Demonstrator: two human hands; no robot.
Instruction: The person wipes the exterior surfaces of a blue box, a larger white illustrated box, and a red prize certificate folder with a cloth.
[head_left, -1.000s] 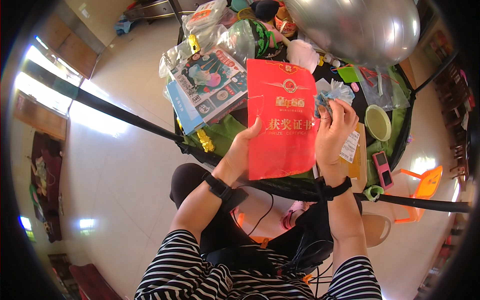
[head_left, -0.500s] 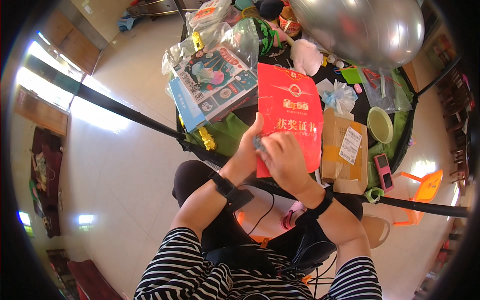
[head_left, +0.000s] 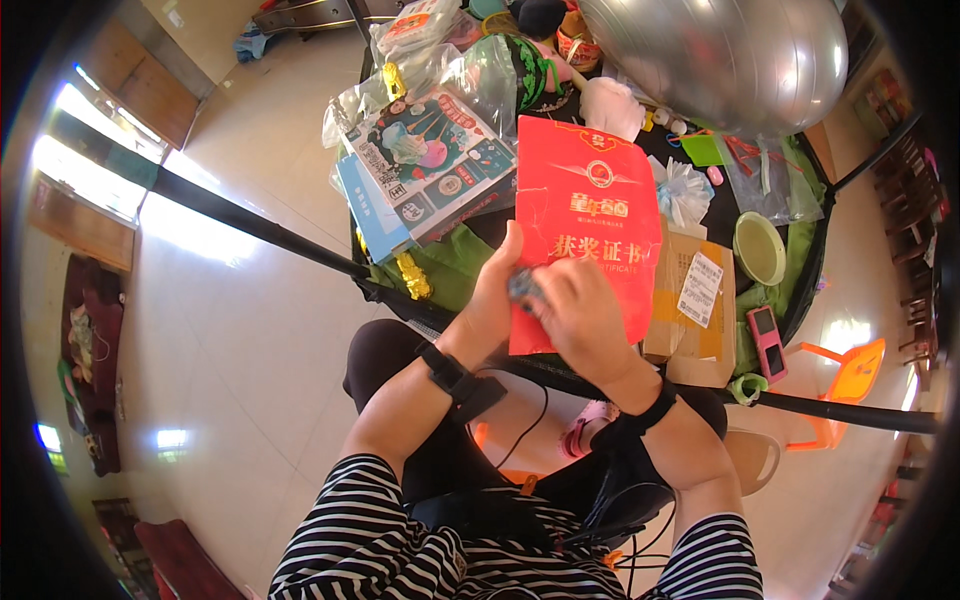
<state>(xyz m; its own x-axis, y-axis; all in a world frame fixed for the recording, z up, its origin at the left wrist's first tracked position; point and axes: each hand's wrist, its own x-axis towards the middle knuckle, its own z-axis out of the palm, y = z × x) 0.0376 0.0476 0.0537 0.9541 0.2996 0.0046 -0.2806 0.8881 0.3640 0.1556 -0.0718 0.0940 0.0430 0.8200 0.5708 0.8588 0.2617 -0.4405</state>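
Left hand (head_left: 497,300) gripping the lower left edge of a red certificate folder (head_left: 590,230); right hand (head_left: 575,315) closed over its lower edge, pinching a small dark thing (head_left: 522,287) between both hands; folder held above the desk (head_left: 800,290); cardboard box (head_left: 690,300) just right of the folder; picture book (head_left: 430,160) left of it.

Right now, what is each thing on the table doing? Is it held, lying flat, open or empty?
Red folder: closed, held at its lower edge by both hands.
Left hand: gripping the folder's lower left edge.
Right hand: closed over a small grey thing at the folder's edge.
Cardboard box: shut, lying flat.
Green bowl: upright, looks empty.
Pink device: lying flat, screen dark.
Picture box: lying flat, closed.
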